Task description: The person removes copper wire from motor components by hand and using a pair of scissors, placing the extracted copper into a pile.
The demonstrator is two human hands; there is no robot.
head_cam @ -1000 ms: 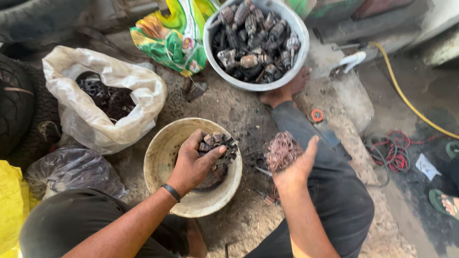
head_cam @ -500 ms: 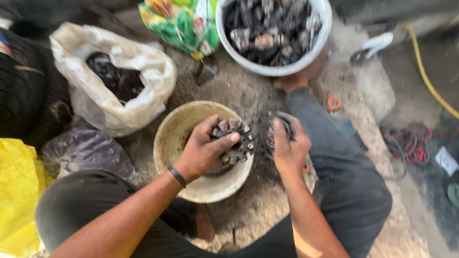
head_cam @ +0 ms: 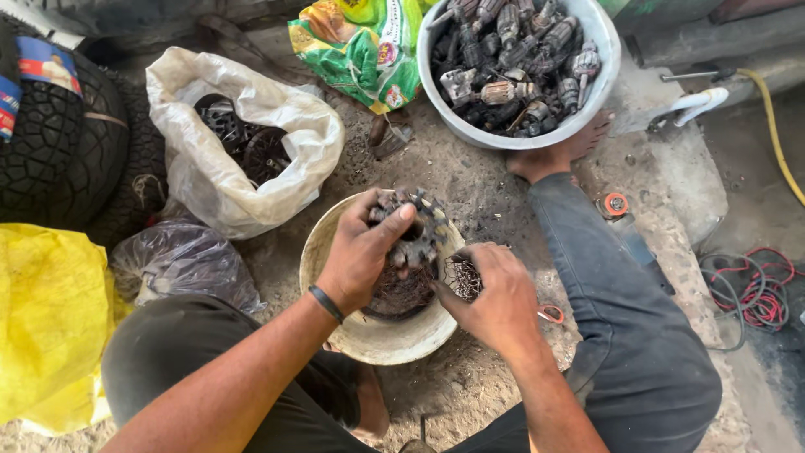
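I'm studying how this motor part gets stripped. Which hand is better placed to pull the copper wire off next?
Probably the right hand: it already pinches the wire bundle, while the left hand grips the motor part over the bowl.

Grimy metal stator [head_cam: 415,231], matt plastic bowl [head_cam: 352,335]

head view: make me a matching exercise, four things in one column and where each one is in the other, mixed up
Things:
1. left hand
2. right hand
3. grey tub
4. white sack

Places:
A. top of the picture, full of dark motor parts
B. gripping a toothed metal ring over the tan bowl
C. left of the bowl, open, dark round parts inside
D. at the bowl's right rim, on a bundle of thin wire

Pairs: 1-B, 2-D, 3-A, 4-C
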